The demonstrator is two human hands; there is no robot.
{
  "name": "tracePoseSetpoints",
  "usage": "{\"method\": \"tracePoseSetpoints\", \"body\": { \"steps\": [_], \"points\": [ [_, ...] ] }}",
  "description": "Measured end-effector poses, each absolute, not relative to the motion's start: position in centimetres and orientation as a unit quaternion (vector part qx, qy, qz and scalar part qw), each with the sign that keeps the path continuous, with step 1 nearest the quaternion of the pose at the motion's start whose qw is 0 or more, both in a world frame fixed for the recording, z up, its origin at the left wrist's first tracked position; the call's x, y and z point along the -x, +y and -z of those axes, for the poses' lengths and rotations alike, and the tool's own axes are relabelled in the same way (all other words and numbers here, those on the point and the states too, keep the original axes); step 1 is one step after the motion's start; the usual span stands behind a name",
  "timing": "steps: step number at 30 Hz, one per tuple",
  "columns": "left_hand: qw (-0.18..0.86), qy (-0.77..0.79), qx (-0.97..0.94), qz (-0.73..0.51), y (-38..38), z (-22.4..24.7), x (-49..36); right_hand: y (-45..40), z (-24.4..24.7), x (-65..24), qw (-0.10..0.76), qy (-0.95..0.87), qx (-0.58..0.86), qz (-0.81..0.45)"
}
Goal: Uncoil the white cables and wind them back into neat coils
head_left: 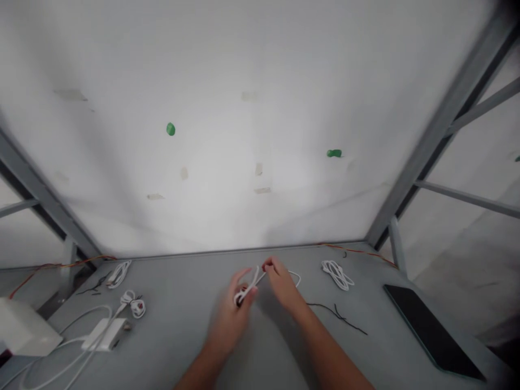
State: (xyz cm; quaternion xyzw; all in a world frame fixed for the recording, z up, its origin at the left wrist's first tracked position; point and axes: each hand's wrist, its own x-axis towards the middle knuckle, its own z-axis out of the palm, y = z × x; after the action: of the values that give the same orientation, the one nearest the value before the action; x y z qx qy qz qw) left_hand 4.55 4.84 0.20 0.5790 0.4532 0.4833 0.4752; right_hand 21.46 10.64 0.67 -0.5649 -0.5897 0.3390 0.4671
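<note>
My left hand (232, 314) is closed round a small bundle of white cable (240, 296) above the grey table, slightly blurred. Close beside it on the right, my right hand (280, 279) pinches a stretch of the same cable near something small and red. A loop of white cable (298, 277) shows behind my right hand. Dark thin ties (339, 315) lie on the table right of my right wrist.
A coiled white cable (338, 275) and a black tablet (430, 327) lie to the right. At the left are two more coils (119, 274), a white power strip (106, 333) with cords, and a white box (28, 327). A white wall (219, 216) stands behind the table (174, 325).
</note>
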Motion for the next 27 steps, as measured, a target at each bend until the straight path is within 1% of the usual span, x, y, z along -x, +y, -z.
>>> {"method": "tracePoseSetpoints", "body": {
  "steps": [2,6,7,9,13,16,21,24,27],
  "points": [
    [0.449,0.474,-0.559,-0.511,5.7,-0.4,-3.1,10.2,-0.8,-21.9,0.405,-0.662,0.561,-0.289],
    [0.426,0.465,-0.526,-0.570,7.4,-0.3,-0.9,9.3,-0.6,-21.8,0.239,-0.782,0.529,-0.229],
    [0.424,0.460,-0.510,-0.591,7.8,-0.3,-0.5,9.2,-0.4,-21.6,0.209,-0.794,0.528,-0.219],
    [0.425,0.444,-0.471,-0.632,8.4,-0.3,-0.1,9.2,-0.1,-21.0,0.180,-0.801,0.534,-0.201],
    [0.463,0.400,-0.420,-0.670,9.3,-0.3,0.6,9.5,0.3,-20.2,0.179,-0.813,0.525,-0.175],
    [0.488,0.374,-0.373,-0.694,9.8,-0.4,1.1,9.6,0.3,-20.0,0.170,-0.822,0.511,-0.186],
    [0.515,0.343,-0.312,-0.721,10.2,-0.4,1.6,8.8,0.0,-19.3,0.136,-0.850,0.472,-0.190],
    [0.481,0.374,-0.341,-0.715,10.2,-0.2,1.9,7.7,-0.6,-18.7,0.148,-0.859,0.447,-0.203],
    [0.391,0.463,-0.442,-0.661,10.0,0.0,2.1,6.8,-1.4,-18.1,0.230,-0.831,0.428,-0.271]
  ]
}}
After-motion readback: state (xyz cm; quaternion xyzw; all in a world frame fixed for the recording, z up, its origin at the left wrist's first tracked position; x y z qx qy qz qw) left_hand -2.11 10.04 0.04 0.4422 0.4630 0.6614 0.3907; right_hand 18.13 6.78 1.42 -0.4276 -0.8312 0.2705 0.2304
